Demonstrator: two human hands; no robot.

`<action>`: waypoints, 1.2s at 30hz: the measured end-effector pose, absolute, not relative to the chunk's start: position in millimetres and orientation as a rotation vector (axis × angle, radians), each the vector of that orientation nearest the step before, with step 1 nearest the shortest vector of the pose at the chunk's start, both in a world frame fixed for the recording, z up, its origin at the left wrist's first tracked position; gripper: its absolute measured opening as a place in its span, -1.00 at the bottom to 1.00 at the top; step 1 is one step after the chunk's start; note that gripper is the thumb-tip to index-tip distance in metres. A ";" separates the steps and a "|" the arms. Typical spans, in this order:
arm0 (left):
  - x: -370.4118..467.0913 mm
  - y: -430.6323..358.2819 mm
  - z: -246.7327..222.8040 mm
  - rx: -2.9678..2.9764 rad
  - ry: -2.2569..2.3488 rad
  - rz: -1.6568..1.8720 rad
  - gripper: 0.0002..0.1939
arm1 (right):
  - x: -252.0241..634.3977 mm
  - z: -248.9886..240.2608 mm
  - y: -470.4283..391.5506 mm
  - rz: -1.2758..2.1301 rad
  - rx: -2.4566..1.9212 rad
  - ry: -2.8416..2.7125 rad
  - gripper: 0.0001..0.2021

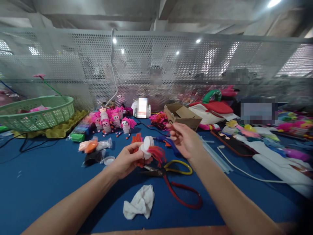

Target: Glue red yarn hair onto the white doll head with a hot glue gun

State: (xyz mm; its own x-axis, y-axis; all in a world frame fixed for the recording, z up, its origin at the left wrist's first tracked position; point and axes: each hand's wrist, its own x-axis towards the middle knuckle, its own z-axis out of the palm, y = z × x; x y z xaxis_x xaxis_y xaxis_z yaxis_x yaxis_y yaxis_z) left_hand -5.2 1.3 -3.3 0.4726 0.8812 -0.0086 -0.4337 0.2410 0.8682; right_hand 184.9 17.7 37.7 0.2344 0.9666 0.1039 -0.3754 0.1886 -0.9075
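My left hand [129, 157] is closed around a small white bottle-like piece [147, 143], its round end tilted up. Red yarn strands [157, 153] hang from the right side of it, and orange yarn [137, 138] shows behind my fingers. Up and to the right, my right hand [183, 138] is raised with thumb and forefinger pinched together; what lies between the tips is too small to make out. Below the hands lie scissors [161, 171] with one yellow and one red handle. A blue-handled glue gun [173, 145], partly hidden, lies behind my right hand.
A crumpled white tissue [140, 202] lies near the front edge. Several pink-haired dolls [126, 125] stand at the back left, beside a green basket [36, 111]. Behind are a cardboard box [183, 114] and red yarn [158, 119]. Clear glue sticks [216, 155] and a white cable [244, 174] lie right.
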 end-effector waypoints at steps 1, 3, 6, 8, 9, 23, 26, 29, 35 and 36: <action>-5.6 2.5 -3.0 0.929 0.577 0.977 -0.54 | 189.1 40.6 16.1 1.072 -0.899 -0.837 -0.80; -6.3 4.3 -2.9 0.919 0.587 0.991 -0.55 | 192.2 44.8 9.1 0.889 -0.916 -0.951 -0.82; -6.2 5.0 -3.8 0.923 0.597 0.993 -0.56 | 183.2 46.8 -8.3 0.546 -1.045 -1.305 -0.89; -5.7 4.4 -4.5 0.927 0.609 0.991 -0.57 | 173.1 46.1 -19.0 0.277 -1.016 -1.559 -0.95; -5.4 4.0 -4.7 0.929 0.618 0.987 -0.58 | 168.4 45.4 -22.7 0.165 -0.970 -1.660 -0.94; -4.4 2.0 -1.5 0.907 0.655 0.943 -0.50 | 160.6 37.0 -19.8 -0.117 -0.829 -1.871 -0.91; -4.2 2.1 -1.1 0.903 0.641 0.942 -0.52 | 160.6 37.7 -21.6 -0.114 -0.821 -1.868 -0.90; -4.1 2.2 -1.8 0.902 0.622 0.943 -0.53 | 160.5 37.9 -22.5 -0.135 -0.786 -1.881 -0.90; -4.7 2.4 -3.2 0.912 0.633 0.939 -0.53 | 158.8 34.7 -21.2 -0.161 -0.769 -1.867 -0.91; -4.8 2.4 -3.2 0.911 0.631 0.939 -0.53 | 158.5 34.4 -21.2 -0.154 -0.774 -1.864 -0.91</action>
State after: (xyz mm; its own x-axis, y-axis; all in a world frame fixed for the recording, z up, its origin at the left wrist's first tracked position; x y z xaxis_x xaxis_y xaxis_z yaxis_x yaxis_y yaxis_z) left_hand -4.8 2.4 -3.2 0.4653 0.8821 -0.0734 -0.4015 0.2842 0.8706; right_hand 158.5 -21.2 34.4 -0.2275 0.4377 0.8699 0.5746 0.7815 -0.2430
